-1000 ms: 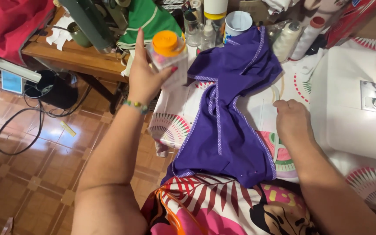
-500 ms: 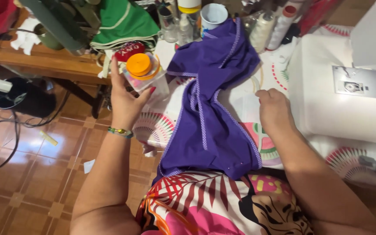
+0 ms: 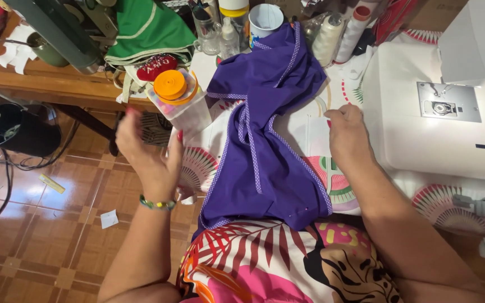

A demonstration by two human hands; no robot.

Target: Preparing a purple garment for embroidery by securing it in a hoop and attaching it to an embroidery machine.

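A purple garment (image 3: 270,140) with dotted trim lies spread over the patterned tablecloth (image 3: 338,191) and hangs toward my lap. A clear plastic container (image 3: 179,102) with an orange roll on its lid stands at the table's left edge. My left hand (image 3: 147,151) hovers just below and left of it, fingers apart, holding nothing. My right hand (image 3: 346,132) rests knuckles-up on the cloth between the garment and the white sewing machine (image 3: 439,129). Its fingertips are curled under and hidden, next to a thin clear curved strip (image 3: 321,104).
A green garment (image 3: 147,28) and a red pincushion (image 3: 155,66) lie on a wooden bench (image 3: 46,84) at upper left. Jars, a white cup (image 3: 265,19) and thread cones (image 3: 332,36) crowd the table's far edge. Cables (image 3: 7,168) trail over the tiled floor.
My left hand has let go of the container, which now stands on the table edge, and has drawn back open. The right hand has stayed in place.
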